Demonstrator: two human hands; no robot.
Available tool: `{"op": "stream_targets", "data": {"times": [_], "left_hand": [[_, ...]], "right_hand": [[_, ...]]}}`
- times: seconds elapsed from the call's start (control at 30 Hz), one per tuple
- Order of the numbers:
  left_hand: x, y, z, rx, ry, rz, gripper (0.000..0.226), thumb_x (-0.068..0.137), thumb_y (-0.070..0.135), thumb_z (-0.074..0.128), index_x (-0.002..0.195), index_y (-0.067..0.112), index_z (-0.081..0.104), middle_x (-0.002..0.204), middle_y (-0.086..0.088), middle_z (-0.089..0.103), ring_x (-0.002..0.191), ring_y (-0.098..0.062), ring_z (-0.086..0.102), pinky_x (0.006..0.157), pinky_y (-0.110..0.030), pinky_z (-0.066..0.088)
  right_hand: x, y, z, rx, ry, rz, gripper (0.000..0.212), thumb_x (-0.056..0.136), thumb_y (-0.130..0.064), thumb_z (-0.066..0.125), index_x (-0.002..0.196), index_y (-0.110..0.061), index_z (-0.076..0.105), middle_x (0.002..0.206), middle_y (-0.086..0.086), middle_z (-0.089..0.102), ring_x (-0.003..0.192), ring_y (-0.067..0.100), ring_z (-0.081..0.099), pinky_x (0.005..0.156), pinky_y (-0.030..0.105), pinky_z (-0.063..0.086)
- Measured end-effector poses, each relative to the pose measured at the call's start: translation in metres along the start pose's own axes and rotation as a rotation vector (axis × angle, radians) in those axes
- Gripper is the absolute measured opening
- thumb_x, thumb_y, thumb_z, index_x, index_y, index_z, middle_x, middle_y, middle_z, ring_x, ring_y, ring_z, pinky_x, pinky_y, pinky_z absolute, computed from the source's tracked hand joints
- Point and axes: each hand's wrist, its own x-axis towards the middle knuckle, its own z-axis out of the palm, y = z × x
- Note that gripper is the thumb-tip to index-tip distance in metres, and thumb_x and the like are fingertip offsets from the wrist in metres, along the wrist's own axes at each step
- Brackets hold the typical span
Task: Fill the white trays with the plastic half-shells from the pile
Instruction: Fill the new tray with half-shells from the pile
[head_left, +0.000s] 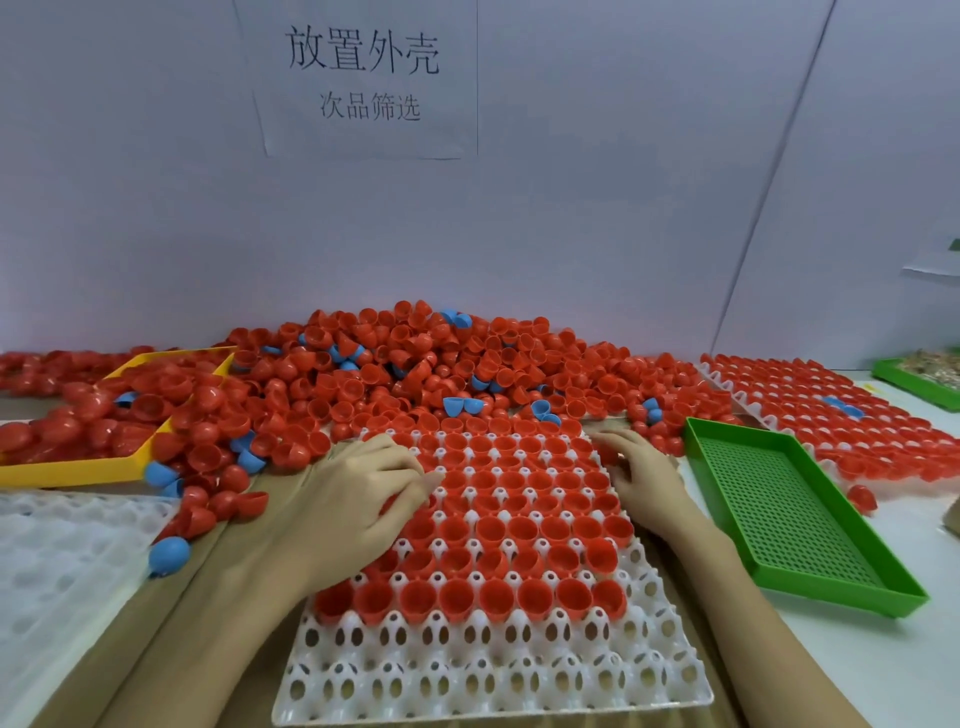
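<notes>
A white tray (493, 680) with egg-cup pockets lies in front of me; red half-shells fill most of its rows, and the two nearest rows hold none. Behind it spreads a big pile of red half-shells (415, 364) with a few blue ones mixed in. My left hand (363, 499) rests palm down on the tray's left side, fingers lying over red shells. My right hand (644, 473) lies at the tray's right edge, fingers loosely spread toward the shells. Neither hand plainly holds a shell.
A green perforated tray (800, 525) sits right of the white tray. A filled white tray (831, 415) lies at the far right. A yellow tray (104, 467) with red shells is at the left, above another white tray (57, 566). A loose blue shell (169, 555) lies nearby.
</notes>
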Motion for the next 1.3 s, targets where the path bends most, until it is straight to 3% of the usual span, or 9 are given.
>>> {"op": "stream_targets", "data": {"times": [0.23, 0.3, 0.37, 0.5, 0.6, 0.77, 0.87, 1.13, 1.3], "left_hand": [[-0.001, 0.004, 0.000, 0.041, 0.017, 0.032, 0.061, 0.108, 0.055, 0.034, 0.078, 0.024, 0.077, 0.090, 0.021, 0.066, 0.092, -0.003, 0.061, 0.086, -0.035, 0.053], [-0.001, 0.008, -0.001, 0.032, 0.030, 0.023, 0.061, 0.108, 0.056, 0.033, 0.081, 0.024, 0.078, 0.091, 0.021, 0.066, 0.094, -0.003, 0.061, 0.088, -0.036, 0.053], [0.000, 0.015, -0.003, 0.008, 0.065, 0.002, 0.057, 0.107, 0.055, 0.036, 0.086, 0.024, 0.078, 0.093, 0.021, 0.066, 0.097, -0.001, 0.061, 0.089, -0.036, 0.053], [0.003, 0.040, 0.000, -0.109, 0.152, -0.011, 0.021, 0.103, 0.038, 0.060, 0.106, 0.026, 0.077, 0.107, 0.020, 0.066, 0.106, 0.000, 0.061, 0.099, -0.031, 0.049], [0.002, 0.056, 0.007, -0.210, 0.136, 0.003, 0.025, 0.096, 0.029, 0.072, 0.121, 0.031, 0.072, 0.123, 0.019, 0.062, 0.112, 0.007, 0.059, 0.104, -0.006, 0.034], [0.001, 0.068, 0.014, -0.460, 0.084, -0.075, 0.022, 0.094, 0.031, 0.073, 0.116, 0.030, 0.070, 0.122, 0.020, 0.066, 0.108, -0.003, 0.068, 0.094, -0.018, 0.054], [0.003, 0.071, 0.015, -0.516, 0.147, -0.142, 0.011, 0.091, 0.025, 0.075, 0.102, 0.026, 0.071, 0.097, 0.018, 0.073, 0.097, -0.003, 0.072, 0.087, -0.016, 0.055], [0.002, 0.069, 0.014, -0.606, 0.018, -0.303, 0.010, 0.095, 0.022, 0.072, 0.099, 0.031, 0.074, 0.092, 0.011, 0.075, 0.095, -0.012, 0.073, 0.085, -0.021, 0.056], [0.003, 0.074, 0.011, -0.830, -0.106, -0.400, 0.029, 0.100, 0.050, 0.061, 0.096, 0.027, 0.079, 0.091, 0.000, 0.078, 0.087, -0.017, 0.075, 0.084, -0.024, 0.058]], "right_hand": [[-0.004, -0.002, -0.004, 0.265, 0.293, 0.094, 0.024, 0.097, -0.005, 0.071, 0.116, -0.018, 0.077, 0.108, -0.011, 0.072, 0.104, 0.012, 0.069, 0.086, 0.015, 0.050], [-0.006, -0.006, -0.008, 0.486, 0.335, 0.155, 0.018, 0.100, -0.012, 0.069, 0.116, -0.020, 0.076, 0.107, -0.009, 0.076, 0.103, 0.012, 0.072, 0.091, 0.022, 0.057], [-0.006, -0.014, -0.017, 0.866, 0.264, 0.172, 0.018, 0.102, -0.017, 0.067, 0.118, -0.014, 0.076, 0.107, 0.005, 0.079, 0.104, 0.021, 0.076, 0.093, 0.034, 0.062], [-0.015, -0.043, -0.032, 1.375, -0.123, 0.177, 0.034, 0.095, -0.030, 0.067, 0.118, -0.008, 0.078, 0.116, 0.020, 0.077, 0.105, 0.029, 0.076, 0.086, 0.027, 0.063], [-0.020, -0.061, -0.031, 1.367, -0.369, 0.138, 0.034, 0.097, -0.032, 0.068, 0.115, -0.006, 0.079, 0.105, 0.018, 0.077, 0.090, 0.022, 0.078, 0.075, 0.023, 0.062], [-0.030, -0.080, -0.033, 1.290, -0.671, 0.021, 0.039, 0.097, -0.043, 0.071, 0.117, -0.009, 0.076, 0.101, 0.019, 0.077, 0.086, 0.023, 0.078, 0.071, 0.022, 0.062], [-0.033, -0.085, -0.035, 1.262, -0.744, -0.035, 0.037, 0.103, -0.042, 0.064, 0.113, -0.009, 0.075, 0.110, 0.029, 0.075, 0.082, 0.026, 0.078, 0.066, 0.023, 0.061], [-0.034, -0.083, -0.036, 1.205, -0.827, -0.089, 0.034, 0.105, -0.044, 0.061, 0.109, -0.012, 0.073, 0.106, 0.031, 0.075, 0.079, 0.026, 0.078, 0.060, 0.022, 0.058], [-0.034, -0.079, -0.039, 1.115, -0.860, -0.173, 0.037, 0.105, -0.045, 0.059, 0.108, -0.010, 0.071, 0.099, 0.027, 0.077, 0.074, 0.024, 0.079, 0.052, 0.019, 0.054]]}}
